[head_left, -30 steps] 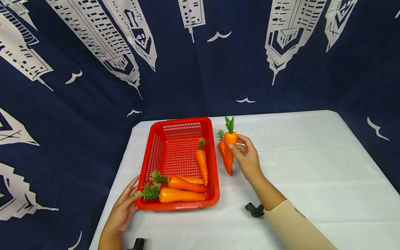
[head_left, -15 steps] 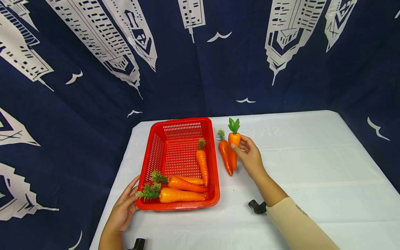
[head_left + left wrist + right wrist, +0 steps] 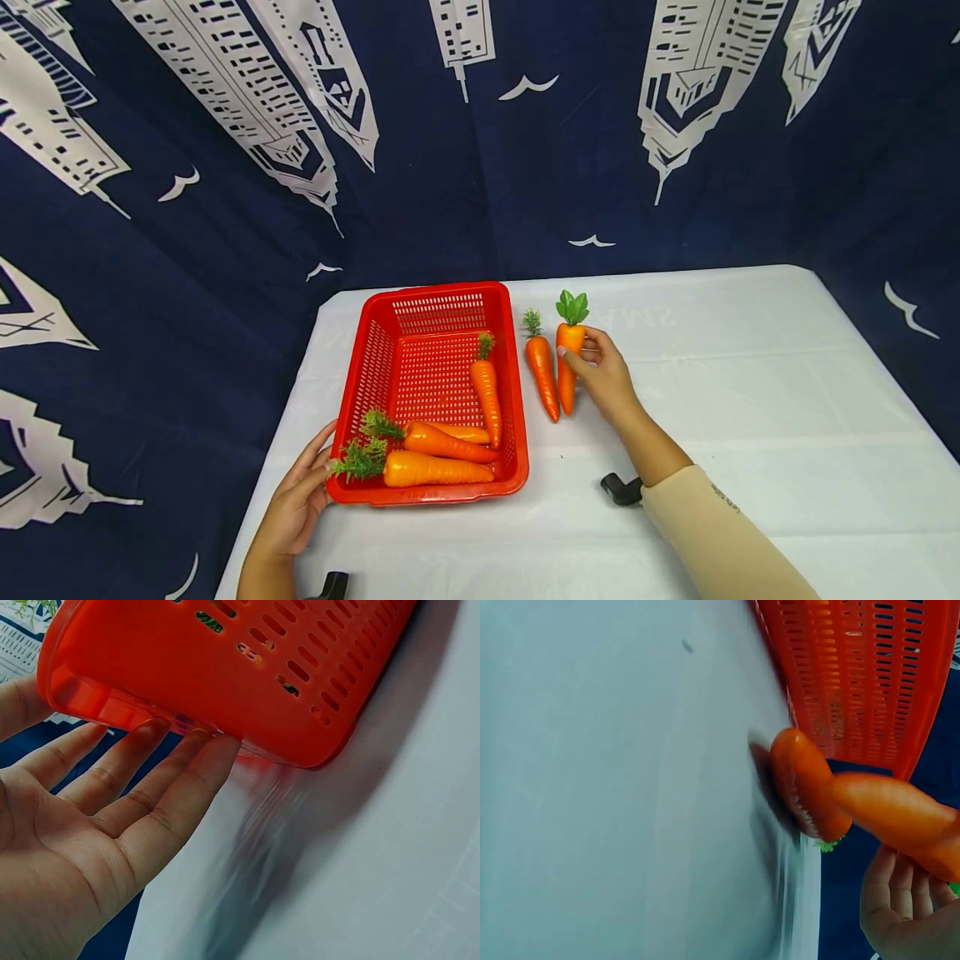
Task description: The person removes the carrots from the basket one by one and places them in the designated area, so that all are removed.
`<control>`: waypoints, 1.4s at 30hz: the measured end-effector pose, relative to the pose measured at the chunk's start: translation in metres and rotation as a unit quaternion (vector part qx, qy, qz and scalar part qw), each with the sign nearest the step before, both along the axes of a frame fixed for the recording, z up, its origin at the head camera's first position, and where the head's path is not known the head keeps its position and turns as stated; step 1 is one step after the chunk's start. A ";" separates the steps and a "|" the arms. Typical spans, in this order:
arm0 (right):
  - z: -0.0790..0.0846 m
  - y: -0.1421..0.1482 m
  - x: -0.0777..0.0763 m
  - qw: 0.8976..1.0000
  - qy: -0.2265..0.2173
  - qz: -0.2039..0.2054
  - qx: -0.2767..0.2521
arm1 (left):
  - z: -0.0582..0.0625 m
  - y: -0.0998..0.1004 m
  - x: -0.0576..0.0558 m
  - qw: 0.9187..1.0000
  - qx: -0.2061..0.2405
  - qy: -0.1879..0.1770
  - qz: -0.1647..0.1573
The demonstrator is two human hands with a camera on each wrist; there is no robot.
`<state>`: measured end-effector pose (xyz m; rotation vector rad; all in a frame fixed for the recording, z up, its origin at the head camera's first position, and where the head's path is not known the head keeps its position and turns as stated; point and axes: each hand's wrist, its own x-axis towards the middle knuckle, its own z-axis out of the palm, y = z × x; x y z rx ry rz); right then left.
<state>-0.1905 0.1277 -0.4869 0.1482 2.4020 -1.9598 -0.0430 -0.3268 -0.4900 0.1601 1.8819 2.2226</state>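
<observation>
My right hand (image 3: 609,379) pinches a glossy orange carrot (image 3: 569,340) with broad green leaves, thumb in front and fingers behind, to the right of the red basket (image 3: 435,362). Beside it, a second carrot (image 3: 540,367) with a frilly top lies on the table. In the right wrist view the held carrot (image 3: 892,814) appears above the lying carrot (image 3: 802,776). My left hand (image 3: 292,504) holds the basket's near left corner. Seen from the left wrist, its fingers (image 3: 169,814) reach under the rim, with the thumb at the rim's edge.
Inside the basket, one carrot (image 3: 486,396) leans along the right wall and several lie near the front, including an orange one (image 3: 435,469). A white cloth (image 3: 750,400) covers the table. Behind hangs a dark blue printed curtain (image 3: 450,208). Black devices (image 3: 621,490) sit at the wrists.
The right hand has moved the leafy carrot rightward and slightly down, away from the basket. It no longer overlaps the lying carrot in the head view. The left hand and basket stay put.
</observation>
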 end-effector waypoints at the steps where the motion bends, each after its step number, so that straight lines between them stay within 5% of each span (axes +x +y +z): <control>1: 0.000 0.001 0.000 1.000 -0.004 -0.001 0.004 | 0.000 0.000 0.000 1.000 0.001 0.000 -0.001; 42: -0.021 0.010 -0.027 0.989 -0.076 0.052 0.112 | -0.002 -0.001 0.000 1.000 0.015 0.004 -0.006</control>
